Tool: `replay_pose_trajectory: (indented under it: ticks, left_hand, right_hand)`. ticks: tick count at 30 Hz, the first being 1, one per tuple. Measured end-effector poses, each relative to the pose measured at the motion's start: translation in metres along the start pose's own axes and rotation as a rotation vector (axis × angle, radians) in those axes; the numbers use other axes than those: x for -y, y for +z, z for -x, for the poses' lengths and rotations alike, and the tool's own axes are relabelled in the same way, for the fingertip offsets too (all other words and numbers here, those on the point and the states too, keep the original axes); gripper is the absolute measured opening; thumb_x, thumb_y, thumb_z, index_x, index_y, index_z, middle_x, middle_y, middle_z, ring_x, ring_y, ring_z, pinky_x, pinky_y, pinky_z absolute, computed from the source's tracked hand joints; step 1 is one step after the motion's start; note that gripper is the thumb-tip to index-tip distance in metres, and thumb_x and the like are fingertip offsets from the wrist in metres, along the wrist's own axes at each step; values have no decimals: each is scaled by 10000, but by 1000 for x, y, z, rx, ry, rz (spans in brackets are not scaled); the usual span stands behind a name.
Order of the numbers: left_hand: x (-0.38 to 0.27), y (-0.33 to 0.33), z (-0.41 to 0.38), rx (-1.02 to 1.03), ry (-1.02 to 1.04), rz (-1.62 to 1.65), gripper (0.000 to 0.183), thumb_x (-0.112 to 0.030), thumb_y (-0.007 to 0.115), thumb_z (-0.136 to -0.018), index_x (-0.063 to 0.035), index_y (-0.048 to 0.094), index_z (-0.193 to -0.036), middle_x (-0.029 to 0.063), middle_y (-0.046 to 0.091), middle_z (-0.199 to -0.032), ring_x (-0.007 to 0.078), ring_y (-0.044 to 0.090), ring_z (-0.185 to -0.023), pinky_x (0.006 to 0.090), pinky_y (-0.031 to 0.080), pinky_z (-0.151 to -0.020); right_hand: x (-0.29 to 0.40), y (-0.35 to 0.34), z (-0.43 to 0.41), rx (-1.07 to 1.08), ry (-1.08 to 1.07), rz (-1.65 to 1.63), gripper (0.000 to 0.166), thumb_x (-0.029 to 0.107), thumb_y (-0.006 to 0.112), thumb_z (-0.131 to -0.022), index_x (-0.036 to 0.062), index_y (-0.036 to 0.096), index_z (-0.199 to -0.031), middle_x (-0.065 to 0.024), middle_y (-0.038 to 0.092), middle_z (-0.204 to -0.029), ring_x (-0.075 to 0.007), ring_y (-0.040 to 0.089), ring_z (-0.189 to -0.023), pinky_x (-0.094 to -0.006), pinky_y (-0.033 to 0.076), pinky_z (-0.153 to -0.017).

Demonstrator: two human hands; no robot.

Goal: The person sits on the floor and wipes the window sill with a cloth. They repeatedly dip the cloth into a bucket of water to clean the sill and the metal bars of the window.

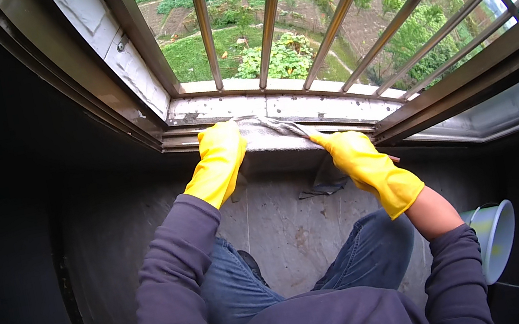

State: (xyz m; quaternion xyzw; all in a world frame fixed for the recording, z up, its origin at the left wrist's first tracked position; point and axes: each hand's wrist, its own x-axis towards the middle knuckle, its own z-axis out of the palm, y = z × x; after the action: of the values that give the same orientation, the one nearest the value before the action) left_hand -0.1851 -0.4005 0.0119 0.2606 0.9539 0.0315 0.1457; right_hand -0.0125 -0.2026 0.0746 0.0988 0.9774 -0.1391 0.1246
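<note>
A damp-looking grey cloth (265, 135) lies over the sliding-window track (180, 139) and hangs past its inner edge. My left hand (223, 150), in a yellow rubber glove, grips the cloth's left end at the track. My right hand (355, 155), gloved the same way, is closed around a slim tool. A reddish handle end (395, 158) sticks out behind that hand. At its front, a narrow grey part (303, 129) meets the folded cloth; whether this is blade or cloth is hard to tell. The fingertips of both hands are largely hidden.
Metal security bars (271, 19) stand beyond the dirty white outer sill (228, 105). The sliding sash frame (469, 83) closes off the right side. On the floor (294, 239), a pale bucket (497, 242) sits by my right arm. A dark crumpled item (324, 187) lies below the window.
</note>
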Motion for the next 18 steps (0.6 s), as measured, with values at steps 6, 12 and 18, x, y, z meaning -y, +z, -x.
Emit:
replay_pose_trajectory:
  ticks: [6, 12, 18]
  left_hand:
    - [13, 32, 1, -213, 165, 83, 146, -159, 606, -814, -56, 625, -916, 137, 651, -868, 312, 626, -831, 391, 494, -717]
    - [39, 48, 4, -536, 449, 279, 213, -131, 630, -792, -16, 631, -970, 148, 606, -840, 330, 582, -815, 408, 484, -721]
    - [27, 42, 5, -432, 319, 406, 265, -111, 648, -769, 0, 669, -1008, 140, 593, -857, 329, 563, -808, 410, 470, -706]
  right_hand:
    - [-38, -2, -6, 32, -71, 127, 295, 241, 485, -930, 32, 603, -1100, -194, 629, -883, -365, 614, -856, -423, 476, -742]
    - [-64, 29, -7, -56, -164, 257, 453, 54, 547, -824, 131, 548, -1270, -139, 586, -792, -335, 605, -695, -420, 488, -615]
    - [-71, 39, -10, 26, -104, 302, 506, 47, 565, -784, 131, 539, -1283, -154, 584, -795, -327, 612, -699, -420, 493, -603]
